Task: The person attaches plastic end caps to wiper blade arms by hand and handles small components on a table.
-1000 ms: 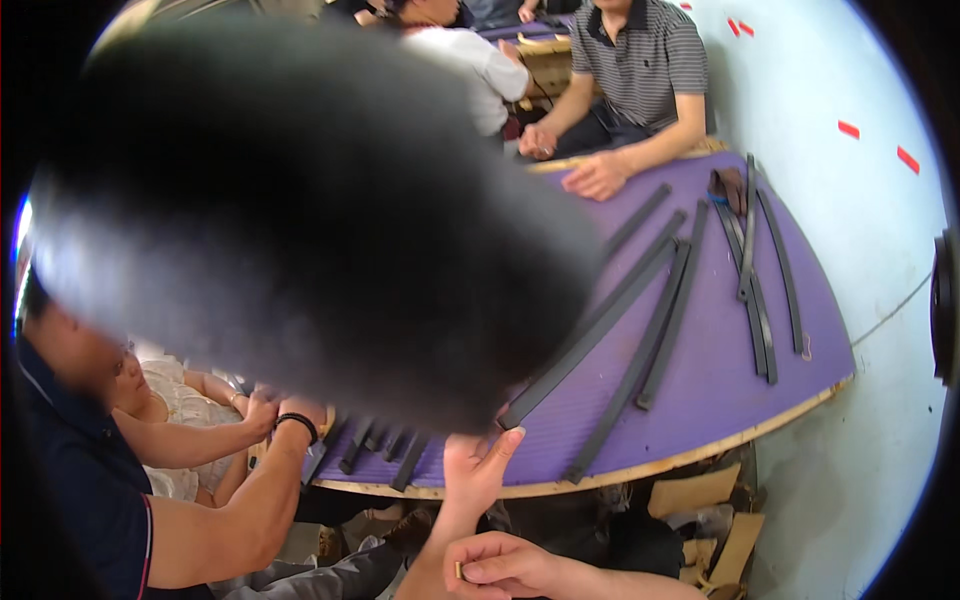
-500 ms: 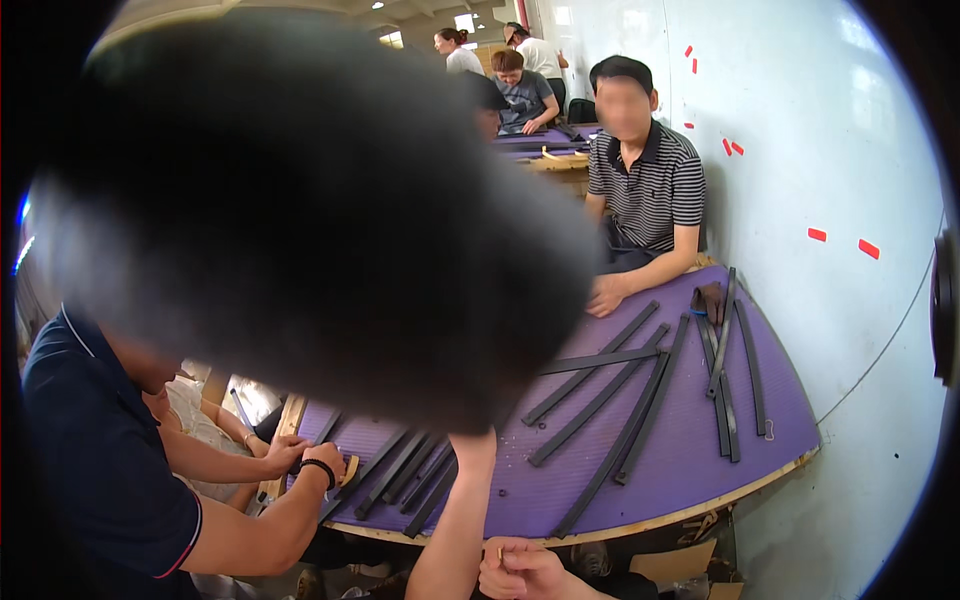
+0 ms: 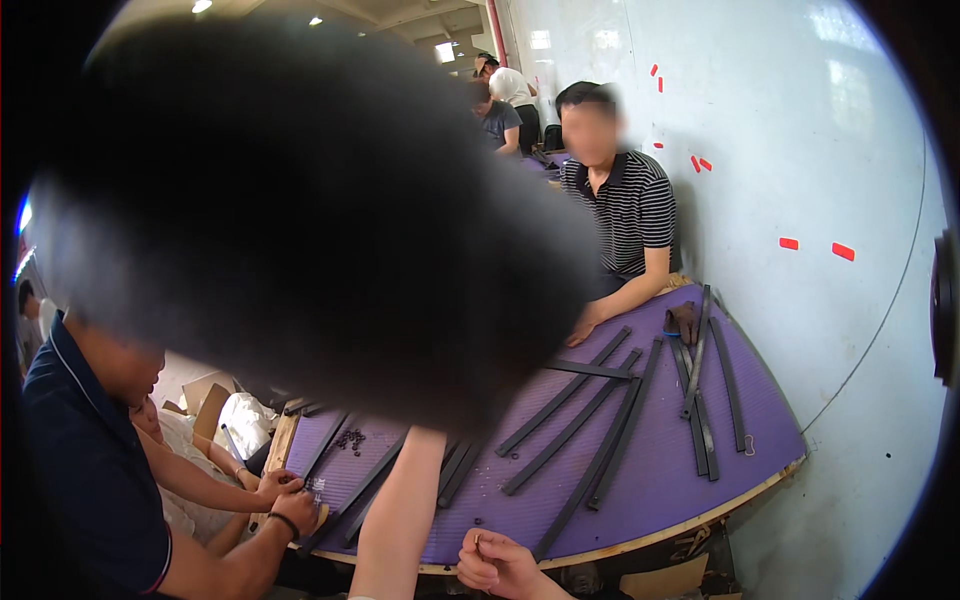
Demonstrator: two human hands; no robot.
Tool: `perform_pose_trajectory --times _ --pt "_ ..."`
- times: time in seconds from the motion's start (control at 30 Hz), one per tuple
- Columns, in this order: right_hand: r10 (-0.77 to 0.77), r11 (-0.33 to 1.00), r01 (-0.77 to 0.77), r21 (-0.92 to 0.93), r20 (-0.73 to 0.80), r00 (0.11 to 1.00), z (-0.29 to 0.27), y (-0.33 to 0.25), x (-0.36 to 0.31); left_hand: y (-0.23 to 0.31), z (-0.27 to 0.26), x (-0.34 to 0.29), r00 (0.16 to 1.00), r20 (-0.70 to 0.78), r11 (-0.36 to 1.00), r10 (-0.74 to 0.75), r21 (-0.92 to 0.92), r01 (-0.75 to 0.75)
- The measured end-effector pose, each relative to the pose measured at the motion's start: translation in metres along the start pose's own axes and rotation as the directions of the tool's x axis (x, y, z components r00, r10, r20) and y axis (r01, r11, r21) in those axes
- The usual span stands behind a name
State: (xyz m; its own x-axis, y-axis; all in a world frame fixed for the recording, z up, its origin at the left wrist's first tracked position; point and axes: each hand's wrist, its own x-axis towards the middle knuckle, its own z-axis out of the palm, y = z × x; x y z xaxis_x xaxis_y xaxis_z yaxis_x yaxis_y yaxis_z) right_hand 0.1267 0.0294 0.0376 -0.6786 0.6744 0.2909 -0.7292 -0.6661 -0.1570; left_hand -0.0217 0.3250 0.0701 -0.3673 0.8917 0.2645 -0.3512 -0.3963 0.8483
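Observation:
My left forearm (image 3: 402,510) rises from the lower edge over the near side of a purple-covered table (image 3: 770,420). Its hand is hidden behind a large, blurred dark shape (image 3: 330,230) that blocks much of the upper left. By the table's near edge, my right hand (image 3: 500,566) is closed in a pinch around a small brownish piece, too small to name. Long, flat black strips (image 3: 622,430) lie across the table, several of them overlapping. The nearest ones pass behind my left forearm.
At the left, a person in a dark shirt (image 3: 90,450) handles something at the table edge. Another in a striped shirt (image 3: 630,220) sits across. A brown glove (image 3: 682,322) and small black rings (image 3: 350,441) lie on the table. A pale wall (image 3: 850,330) bounds the right; cardboard (image 3: 665,580) lies below.
The view has shifted, so the table and wall appear lower and farther left. My left forearm now appears farther left, and the small black rings have come into sight. My right hand keeps its pinch.

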Motion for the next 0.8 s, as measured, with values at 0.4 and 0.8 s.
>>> perform_pose_trajectory --times 0.4,0.8 --pt "-0.013 1.000 0.012 -0.012 -0.085 0.996 0.002 -0.002 0.001 -0.054 -0.040 0.035 0.994 -0.091 0.994 -0.064 0.079 0.071" --pt "0.002 0.996 -0.012 0.084 0.116 0.993 -0.026 -0.002 -0.006 -0.062 -0.030 0.005 0.984 -0.169 0.992 -0.061 0.101 0.078"
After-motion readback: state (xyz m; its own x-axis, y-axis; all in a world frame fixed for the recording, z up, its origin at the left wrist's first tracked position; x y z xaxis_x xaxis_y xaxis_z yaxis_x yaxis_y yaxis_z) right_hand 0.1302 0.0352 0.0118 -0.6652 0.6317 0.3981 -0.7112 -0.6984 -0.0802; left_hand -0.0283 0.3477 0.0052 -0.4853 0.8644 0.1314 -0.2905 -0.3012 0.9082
